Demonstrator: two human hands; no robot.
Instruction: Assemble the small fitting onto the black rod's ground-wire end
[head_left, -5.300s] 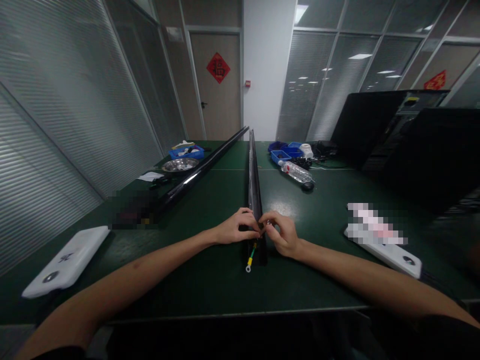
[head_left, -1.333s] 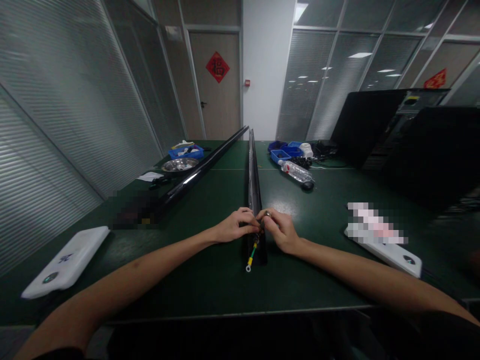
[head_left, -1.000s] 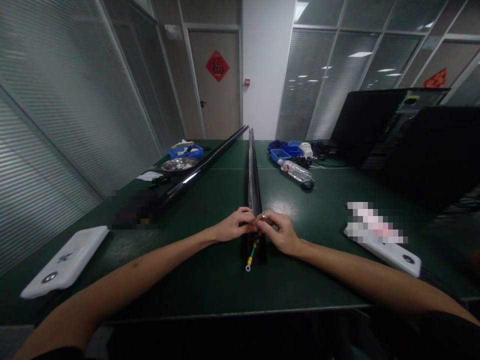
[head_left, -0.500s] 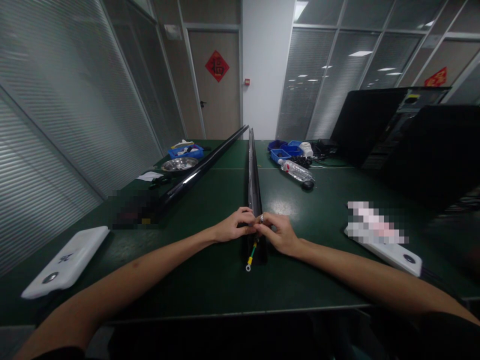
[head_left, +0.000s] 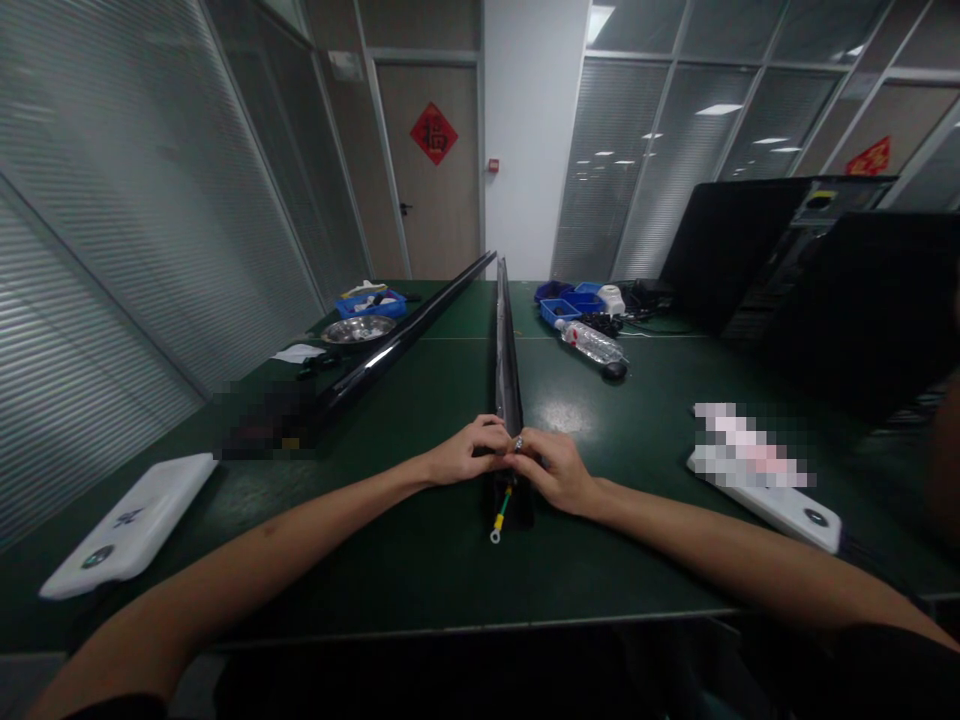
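Observation:
A long dark metal channel (head_left: 508, 365) lies lengthwise on the table, its near end under my hands. My left hand (head_left: 471, 452) comes from the left with thumb and fingers pinched together over the channel. From the right, my right hand (head_left: 555, 470) is pinched too, its fingertips touching the left ones. What sits between the fingertips is hidden. Below them a short green and yellow wire (head_left: 505, 503) sticks out toward me, ending in a ring terminal (head_left: 495, 537). A silvery ring-like piece (head_left: 519, 442) shows at my right fingers.
Another long black bar (head_left: 405, 338) runs diagonally at left. Beyond it are a metal bowl (head_left: 358, 330) and a blue bin (head_left: 375, 304). At right lie a plastic bottle (head_left: 592, 342), blue bins (head_left: 560, 311) and a white device (head_left: 795, 508). Another white device (head_left: 131, 525) lies left.
My right hand has shifted very slightly left against my left hand. The wire and channel stay almost in place.

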